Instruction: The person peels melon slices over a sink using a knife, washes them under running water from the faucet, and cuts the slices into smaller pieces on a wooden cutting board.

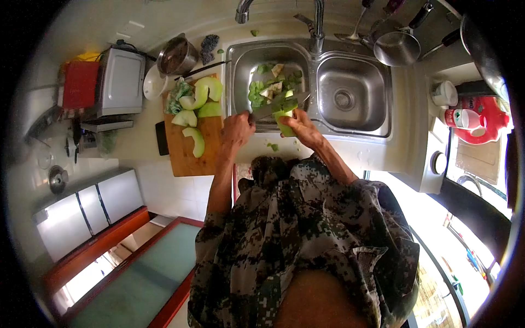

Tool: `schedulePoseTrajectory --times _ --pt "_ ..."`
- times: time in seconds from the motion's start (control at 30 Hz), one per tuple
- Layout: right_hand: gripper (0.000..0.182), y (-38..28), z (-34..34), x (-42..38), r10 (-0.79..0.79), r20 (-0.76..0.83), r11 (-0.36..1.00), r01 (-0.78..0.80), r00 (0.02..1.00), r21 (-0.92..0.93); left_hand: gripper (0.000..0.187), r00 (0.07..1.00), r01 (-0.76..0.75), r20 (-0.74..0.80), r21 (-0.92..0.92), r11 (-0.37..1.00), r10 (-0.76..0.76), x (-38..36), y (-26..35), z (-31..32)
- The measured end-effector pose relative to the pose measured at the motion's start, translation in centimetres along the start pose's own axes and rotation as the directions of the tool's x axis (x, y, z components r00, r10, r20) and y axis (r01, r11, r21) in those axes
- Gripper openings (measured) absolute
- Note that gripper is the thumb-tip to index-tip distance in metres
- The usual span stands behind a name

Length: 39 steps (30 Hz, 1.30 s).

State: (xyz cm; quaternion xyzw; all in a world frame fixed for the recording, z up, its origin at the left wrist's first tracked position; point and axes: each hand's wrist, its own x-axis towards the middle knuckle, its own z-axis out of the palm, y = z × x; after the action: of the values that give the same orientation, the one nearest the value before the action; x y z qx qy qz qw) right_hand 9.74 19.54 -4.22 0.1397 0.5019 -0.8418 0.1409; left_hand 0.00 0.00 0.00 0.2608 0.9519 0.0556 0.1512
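Note:
My left hand is closed around the handle of a kitchen knife, over the front of the left sink basin. The blade points right and lies against a pale green melon piece. Wrapped around that piece is my right hand, at the basin's front rim. Green peelings and whitish pith scraps lie in the basin below. To the left, a wooden cutting board bears several melon pieces and a crumpled greenish bag or wrap.
Behind the sink stands a faucet; a second basin is on the right. A metal pot and a white plate are beyond the board. Pans hang at back right. A red jug stands far right.

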Motion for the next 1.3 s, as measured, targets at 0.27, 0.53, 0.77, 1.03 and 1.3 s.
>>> schedulePoseTrajectory --times 0.27,0.53,0.77,1.03,1.3 --pt "0.049 -0.5 -1.7 -0.6 -0.126 0.019 0.991 0.127 0.992 -0.033 0.029 0.999 0.01 0.038 -0.189 0.982 -0.002 1.6 0.3 1.1" --pt "0.076 -2.3 0.2 -3.9 -0.295 0.123 0.912 0.317 0.948 -0.261 0.028 0.99 0.138 0.033 -0.136 0.981 -0.135 1.9 -6.6 6.6" --pt "0.074 -2.2 -0.1 -2.0 -0.247 0.218 0.92 0.299 0.944 -0.254 0.017 0.972 0.073 -0.184 -0.357 0.931 -0.147 -0.8 -2.5 1.7" --pt "0.09 2.0 -2.3 0.1 -0.128 0.179 0.934 0.179 0.975 -0.308 0.01 0.868 -0.293 -0.435 -0.061 0.954 0.239 -4.1 3.7 -1.6" --pt "0.083 -2.4 0.3 -2.4 -0.154 0.218 0.938 0.212 0.964 -0.276 0.016 0.927 -0.137 -0.369 -0.167 0.976 0.067 -2.5 -0.2 -0.2"
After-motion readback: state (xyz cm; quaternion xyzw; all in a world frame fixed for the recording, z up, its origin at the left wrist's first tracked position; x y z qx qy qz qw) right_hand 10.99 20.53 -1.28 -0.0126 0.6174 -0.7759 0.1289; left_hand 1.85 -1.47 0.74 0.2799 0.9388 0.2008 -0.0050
